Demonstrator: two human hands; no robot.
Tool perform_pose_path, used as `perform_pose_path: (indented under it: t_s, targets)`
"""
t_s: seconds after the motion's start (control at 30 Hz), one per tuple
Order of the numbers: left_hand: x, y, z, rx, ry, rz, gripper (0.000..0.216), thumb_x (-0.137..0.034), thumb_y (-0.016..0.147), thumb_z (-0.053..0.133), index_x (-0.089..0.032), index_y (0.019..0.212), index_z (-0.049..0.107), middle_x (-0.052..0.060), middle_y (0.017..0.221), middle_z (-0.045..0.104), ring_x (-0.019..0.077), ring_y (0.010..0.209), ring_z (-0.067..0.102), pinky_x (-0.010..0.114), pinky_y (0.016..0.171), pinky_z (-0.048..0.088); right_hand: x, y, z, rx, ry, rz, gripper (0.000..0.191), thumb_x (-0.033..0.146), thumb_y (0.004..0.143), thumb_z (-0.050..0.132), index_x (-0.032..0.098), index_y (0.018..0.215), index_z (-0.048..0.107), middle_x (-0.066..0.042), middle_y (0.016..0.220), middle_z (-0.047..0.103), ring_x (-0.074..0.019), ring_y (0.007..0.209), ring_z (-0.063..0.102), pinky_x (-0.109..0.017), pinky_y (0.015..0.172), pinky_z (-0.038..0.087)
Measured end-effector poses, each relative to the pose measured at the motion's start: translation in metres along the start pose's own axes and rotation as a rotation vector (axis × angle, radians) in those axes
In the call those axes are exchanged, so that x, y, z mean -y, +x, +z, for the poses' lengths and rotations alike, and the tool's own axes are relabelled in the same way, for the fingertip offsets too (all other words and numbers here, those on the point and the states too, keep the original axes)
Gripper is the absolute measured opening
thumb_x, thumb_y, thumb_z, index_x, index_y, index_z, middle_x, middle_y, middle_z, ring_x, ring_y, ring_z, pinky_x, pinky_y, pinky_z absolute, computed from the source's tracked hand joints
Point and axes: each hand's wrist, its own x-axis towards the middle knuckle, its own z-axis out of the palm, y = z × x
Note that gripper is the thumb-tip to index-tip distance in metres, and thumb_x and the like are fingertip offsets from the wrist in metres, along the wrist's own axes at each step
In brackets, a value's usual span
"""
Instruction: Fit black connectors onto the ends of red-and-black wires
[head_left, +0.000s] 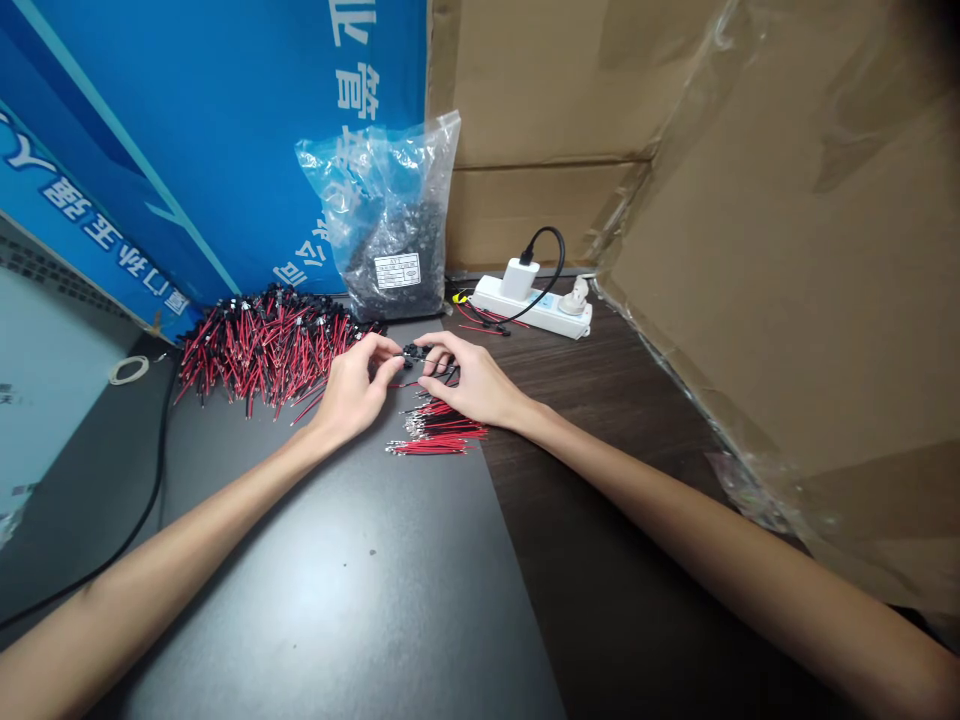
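Observation:
My left hand [354,388] is closed in a pinch, thumb against fingertips, at a small black connector housing whose details are too small to make out. Close on its right, my right hand [478,382] pinches a thin wire with its tip pointing toward the left fingertips. Several small black connector housings [414,351] lie on the table just behind the fingers. Below my right hand are loose red and black wires [442,425] with silvery crimped ends facing left. A large heap of red and black wires with black connectors [262,350] lies to the left of my left hand.
A clear plastic bag [397,255] of black parts stands behind the hands. Right of it is a white power strip [536,305] with a charger and black cable. Cardboard walls [787,250] and a blue printed panel [225,130] enclose the table [322,590]. A black cord [154,490] runs along the left.

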Motion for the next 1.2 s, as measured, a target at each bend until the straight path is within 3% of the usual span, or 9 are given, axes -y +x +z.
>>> perform_pose_path:
  t_s: [0.23,0.43,0.77,1.0,1.2]
  targets:
    - [0.002,-0.001,0.002,0.082,0.088,0.045,0.005,-0.019,0.088,0.063,-0.020,0.092,0.064,0.003,0.084,0.071,0.0188,0.077,0.064,0.032,0.073,0.047,-0.005,0.001,0.001,-0.015,-0.012,0.020,0.023,0.010,0.088,0.060,0.018,0.109,0.062,-0.003,0.088,0.067,-0.0168,0.081,0.061,-0.034,0.079,0.049]
    - [0.006,-0.002,0.005,0.096,0.141,0.102,0.009,-0.014,0.086,0.065,-0.020,0.092,0.063,0.002,0.084,0.069,0.0189,0.079,0.062,0.033,0.074,0.047,-0.005,0.001,0.002,-0.044,-0.013,0.021,0.023,0.011,0.086,0.059,0.018,0.108,0.062,-0.004,0.088,0.067,-0.0174,0.081,0.062,-0.035,0.080,0.049]
    - [-0.005,-0.007,0.001,0.174,0.403,0.187,0.007,-0.018,0.098,0.052,-0.018,0.096,0.059,0.006,0.092,0.065,0.0223,0.088,0.055,0.036,0.081,0.046,-0.004,0.000,0.002,-0.063,-0.062,0.005,0.021,0.008,0.084,0.056,0.018,0.102,0.064,-0.005,0.089,0.066,-0.0185,0.081,0.062,-0.037,0.081,0.051]
    - [-0.007,-0.008,0.001,0.206,0.437,0.153,0.009,-0.019,0.098,0.050,-0.019,0.099,0.059,0.006,0.096,0.066,0.0225,0.090,0.056,0.035,0.079,0.046,-0.004,0.001,0.002,-0.109,-0.086,-0.056,0.026,0.003,0.082,0.052,0.018,0.098,0.064,-0.007,0.098,0.065,-0.0191,0.085,0.061,-0.037,0.081,0.052]
    - [-0.004,-0.009,0.004,0.222,0.441,0.113,0.010,-0.014,0.097,0.050,-0.020,0.100,0.057,0.006,0.100,0.068,0.0234,0.093,0.059,0.034,0.073,0.045,-0.002,0.000,0.001,-0.101,-0.064,-0.057,0.034,0.000,0.075,0.050,0.017,0.101,0.064,-0.006,0.093,0.066,-0.0176,0.081,0.061,-0.036,0.079,0.052]
